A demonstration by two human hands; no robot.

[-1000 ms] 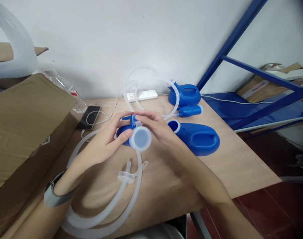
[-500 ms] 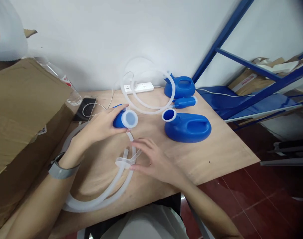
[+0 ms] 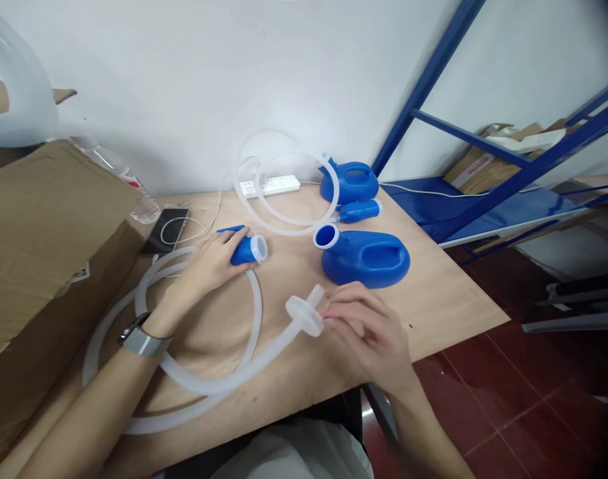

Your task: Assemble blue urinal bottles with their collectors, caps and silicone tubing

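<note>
My left hand [image 3: 211, 263] is wrapped round a blue cup-shaped piece [image 3: 243, 251] with a translucent capped end, low over the table. Between the fingertips of my right hand [image 3: 368, 326] is the edge of a translucent round cap [image 3: 304, 315], held up off the tabletop. A clear hose [image 3: 264, 356] joins that cap, a short stub pokes out its far side, and the rest loops under my left arm. Beyond my right hand stands a blue handled urinal bottle [image 3: 366, 266], its white-rimmed mouth uncovered and tilted up to the left.
Behind are a second blue bottle [image 3: 351, 181], another blue cup piece [image 3: 360, 211], a coiled clear hose [image 3: 284, 230] and a white power strip [image 3: 279, 186]. A cardboard box [image 3: 49, 233], phone [image 3: 167, 231] and water bottle [image 3: 142, 199] occupy the left. A blue metal rack [image 3: 434, 223] stands right.
My right hand has closed on the cap and lifted it with its hose to the right, toward the near bottle. The blue cup piece in my left hand has turned slightly to the right.
</note>
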